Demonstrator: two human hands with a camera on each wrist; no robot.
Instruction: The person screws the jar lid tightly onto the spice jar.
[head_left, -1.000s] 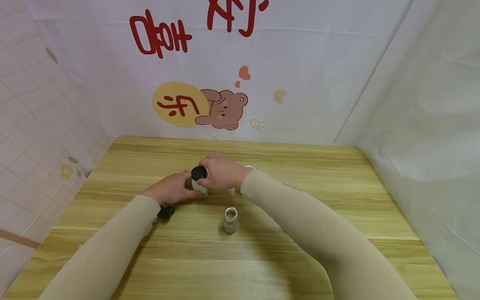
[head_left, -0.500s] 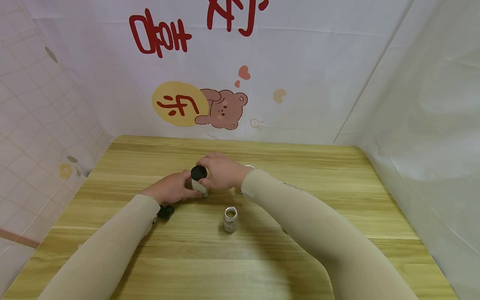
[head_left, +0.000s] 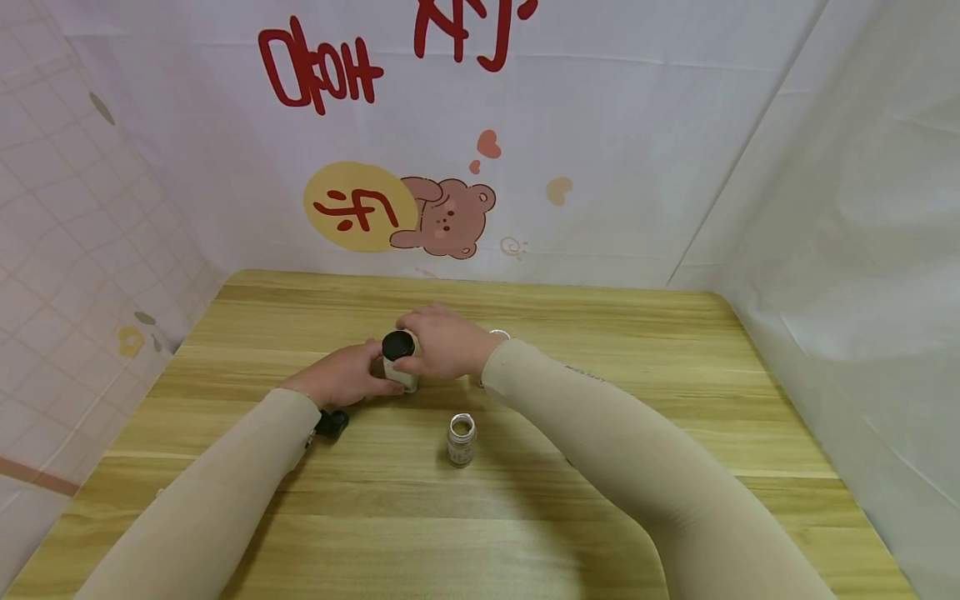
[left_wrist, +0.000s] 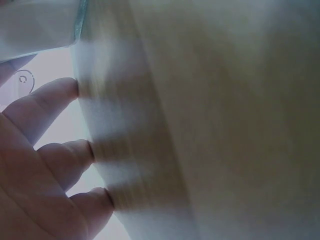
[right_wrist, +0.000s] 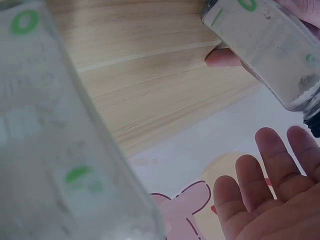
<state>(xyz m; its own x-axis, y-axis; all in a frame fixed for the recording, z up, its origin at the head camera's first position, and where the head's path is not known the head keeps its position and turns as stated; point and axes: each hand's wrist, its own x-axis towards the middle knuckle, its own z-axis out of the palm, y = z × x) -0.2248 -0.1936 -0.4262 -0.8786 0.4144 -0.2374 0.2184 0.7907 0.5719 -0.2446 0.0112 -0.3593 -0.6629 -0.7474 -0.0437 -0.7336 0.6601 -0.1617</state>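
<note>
The black-capped jar [head_left: 409, 382] was between my hands over the counter [head_left: 615, 342], my left grip [head_left: 337, 379] clamped round it, my right grip [head_left: 444, 342] pinching the cap [head_left: 398, 345], firm bracing below seeming best for any twist.

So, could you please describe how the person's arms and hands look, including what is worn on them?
The left sleeve and right sleeve are plain beige, smooth and long, ending at the wrists. Small dark lettering, too small to read, runs along the right forearm. The left hand and right hand wear no gloves.
</note>
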